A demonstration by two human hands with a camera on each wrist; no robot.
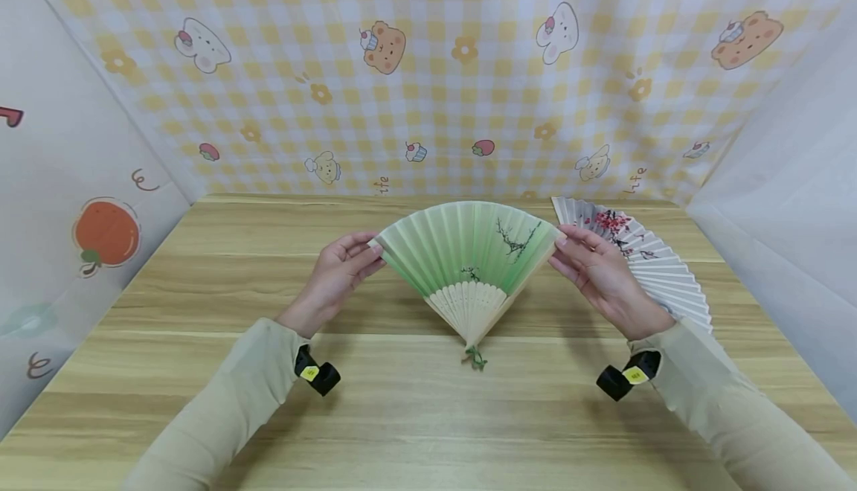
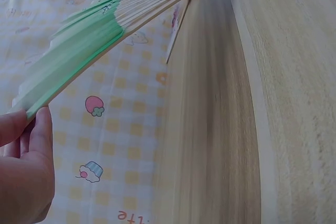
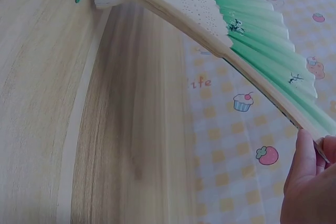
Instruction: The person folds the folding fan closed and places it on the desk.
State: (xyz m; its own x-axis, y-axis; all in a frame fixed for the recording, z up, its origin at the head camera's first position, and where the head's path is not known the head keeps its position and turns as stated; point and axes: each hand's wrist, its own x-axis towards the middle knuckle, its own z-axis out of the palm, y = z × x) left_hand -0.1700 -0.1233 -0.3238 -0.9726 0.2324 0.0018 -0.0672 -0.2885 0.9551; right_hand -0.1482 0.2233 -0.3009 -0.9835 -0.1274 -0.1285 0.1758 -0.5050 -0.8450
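The hands are well apart, each with thumb and fingers pinching an outer rib's upper end: the left hand (image 1: pixel 333 275) at nine o'clock and the right hand (image 1: pixel 605 277) at three, about the spread green folding fan (image 1: pixel 448 245). That fan is held up over the wood-grain table (image 1: pixel 428 424), its green cord tassel (image 1: pixel 475 359) at six o'clock. Pulling the hands wider could strain or tear the pleated leaf; a slipping pinch could let one side sag and fold. Further toward three o'clock, partly behind the right hand, lies a white blossom-printed folding fan (image 1: pixel 659 271); an outward sweep might knock it. The checked cloth (image 1: pixel 428 97) hangs at twelve.
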